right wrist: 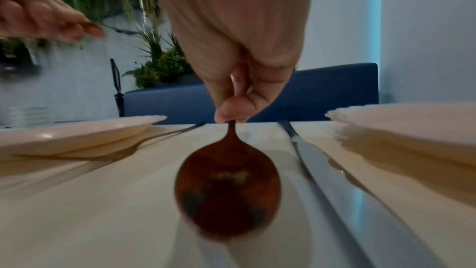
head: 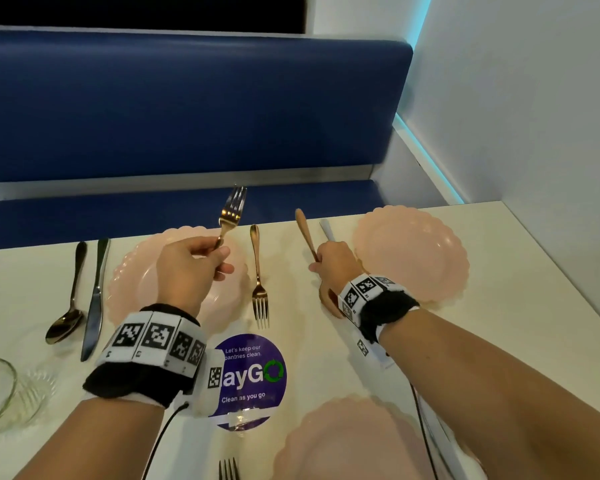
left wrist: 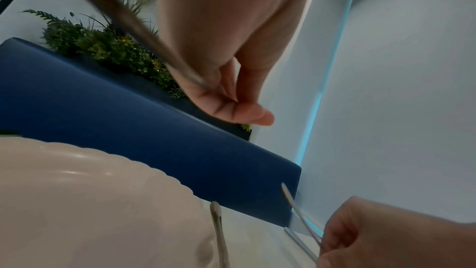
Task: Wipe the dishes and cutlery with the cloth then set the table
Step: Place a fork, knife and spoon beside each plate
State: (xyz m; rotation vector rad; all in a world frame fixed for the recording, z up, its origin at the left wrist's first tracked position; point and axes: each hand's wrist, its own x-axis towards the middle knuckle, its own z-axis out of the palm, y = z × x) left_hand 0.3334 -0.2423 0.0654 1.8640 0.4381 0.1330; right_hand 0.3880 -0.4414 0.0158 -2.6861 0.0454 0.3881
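Observation:
My left hand [head: 201, 258] pinches a gold fork [head: 231, 213] by its handle and holds it tines up above the far-left pink plate [head: 132, 282]. In the left wrist view the fork's handle [left wrist: 123, 19] runs blurred across the fingers [left wrist: 231, 107]. My right hand [head: 329, 261] grips a gold spoon [head: 305, 233] by the handle; its bowl [right wrist: 228, 186] hangs just over the table. A silver knife [right wrist: 316, 166] lies to the right of the spoon, beside the far-right pink plate [head: 413, 258]. No cloth is in view.
A second gold fork [head: 258, 282] lies right of the left plate. A dark spoon [head: 68, 306] and a knife [head: 94, 306] lie to that plate's left. Glasses [head: 4, 393] stand at near left. A third plate [head: 354, 441] and fork [head: 228, 469] sit near me. A blue bench [head: 187, 105] runs along the table's far edge.

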